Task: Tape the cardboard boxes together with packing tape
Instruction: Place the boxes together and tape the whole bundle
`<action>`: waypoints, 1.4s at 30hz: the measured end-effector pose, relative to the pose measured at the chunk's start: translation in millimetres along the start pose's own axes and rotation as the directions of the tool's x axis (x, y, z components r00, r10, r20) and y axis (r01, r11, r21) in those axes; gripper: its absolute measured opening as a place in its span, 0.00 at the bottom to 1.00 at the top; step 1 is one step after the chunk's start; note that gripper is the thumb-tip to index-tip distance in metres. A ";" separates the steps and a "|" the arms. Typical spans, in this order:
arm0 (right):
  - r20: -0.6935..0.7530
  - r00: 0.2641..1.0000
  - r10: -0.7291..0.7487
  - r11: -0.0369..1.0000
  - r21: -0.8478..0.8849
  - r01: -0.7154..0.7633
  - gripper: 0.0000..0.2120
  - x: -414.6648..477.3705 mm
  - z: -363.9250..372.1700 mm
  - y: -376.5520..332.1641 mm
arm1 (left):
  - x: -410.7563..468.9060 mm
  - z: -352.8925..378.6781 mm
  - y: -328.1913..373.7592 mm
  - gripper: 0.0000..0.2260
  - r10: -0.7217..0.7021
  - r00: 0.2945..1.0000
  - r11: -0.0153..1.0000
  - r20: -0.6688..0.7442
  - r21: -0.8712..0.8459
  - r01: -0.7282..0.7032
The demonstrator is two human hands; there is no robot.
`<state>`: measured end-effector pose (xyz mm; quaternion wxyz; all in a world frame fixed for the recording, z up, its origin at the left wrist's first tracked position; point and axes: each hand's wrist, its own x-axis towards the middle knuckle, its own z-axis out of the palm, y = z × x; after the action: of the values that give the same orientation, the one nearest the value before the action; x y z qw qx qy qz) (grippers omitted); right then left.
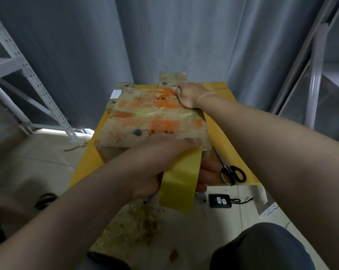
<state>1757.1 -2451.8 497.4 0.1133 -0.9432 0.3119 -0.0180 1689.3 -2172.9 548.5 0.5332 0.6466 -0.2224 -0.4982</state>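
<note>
Nearest, the left hand [157,162] grips the yellow tape [177,184], fingers curled round it and the thumb pressed flat on the near right corner of the box [155,121]. The tape hangs from that near edge, over the table's front. The box lies flat in the middle of the yellow table [221,90]. Its brown card has orange patches and dark print, all under glossy, wrinkled clear tape. The right hand [190,94] grips its far right edge, fingers curled over it. A small box [171,79], also taped, shows just beyond that edge. Black scissors [232,174] lie on the table, right of the box. Below are pale floor tiles with tape scraps [137,225]. A grey curtain [164,36] hangs behind, with metal racks [28,75] either side.
</note>
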 end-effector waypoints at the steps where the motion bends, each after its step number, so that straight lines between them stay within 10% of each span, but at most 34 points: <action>1: 0.002 1.000 0.011 1.000 0.007 -0.011 0.28 0.8 0.6 0.7 | 0.8 -2.1 -6.0 0.20 0.008 1.000 1.000 0.015 0.018 -0.009; 21: -0.059 0.997 0.045 0.997 0.064 -0.041 0.29 2.8 3.9 2.0 | 13.9 -1.2 -70.7 0.13 -0.105 0.984 0.989 0.147 -0.090 0.119; 35: -0.550 0.830 0.096 0.958 0.278 0.073 0.16 -14.2 -0.6 3.1 | 25.3 1.6 -81.6 0.15 -0.218 0.971 0.959 0.101 -0.162 0.232; 42: -0.487 0.752 0.445 0.771 0.635 -0.045 0.17 -58.6 7.9 15.8 | 39.5 4.5 -83.5 0.18 -0.257 0.966 0.964 0.037 -0.066 0.259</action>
<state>1701.5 -2427.8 488.3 0.2928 -0.7491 0.4375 -0.4021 1680.9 -2179.6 456.7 0.4828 0.6438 -0.1260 -0.5801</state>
